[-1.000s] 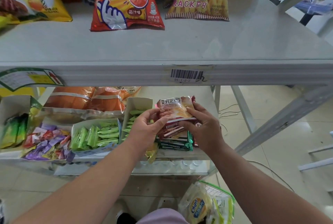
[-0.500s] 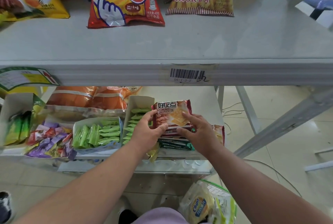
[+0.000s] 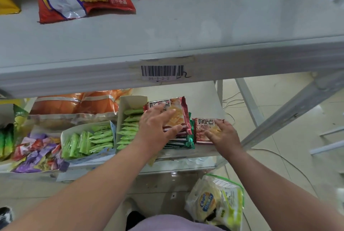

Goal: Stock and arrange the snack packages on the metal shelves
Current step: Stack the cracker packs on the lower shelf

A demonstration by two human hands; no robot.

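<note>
Left hand (image 3: 158,124): fingers straight, pressed flat on the top cracker pack (image 3: 172,113) of a stack of packs (image 3: 179,140). Right hand (image 3: 222,135): fingers spread and lightly bent over a single cracker pack (image 3: 204,127) lying just right of that stack; resting on it rather than curled round it, as far as can be judged. Both packs located on the lower shelf (image 3: 204,98), beneath the upper shelf (image 3: 167,31) bearing the barcode label (image 3: 162,71).

Immediately left of the left hand: open carton of green sachets (image 3: 130,121), touching or nearly touching the stack; which, not determinable. Further left: second tray of green sachets (image 3: 89,139).

Step judged in hand: squaring the stack and setting the loose pack alongside.

Recommended practice: hold steady downward pressure with the left palm to stop the slippery foil layers sliding. Slide, not lift, the single pack inward until flush with the stack's edge. Align printed faces the same way. Avoid nudging the carton leftward. Keep the pack clear of the shelf's near right corner.
</note>
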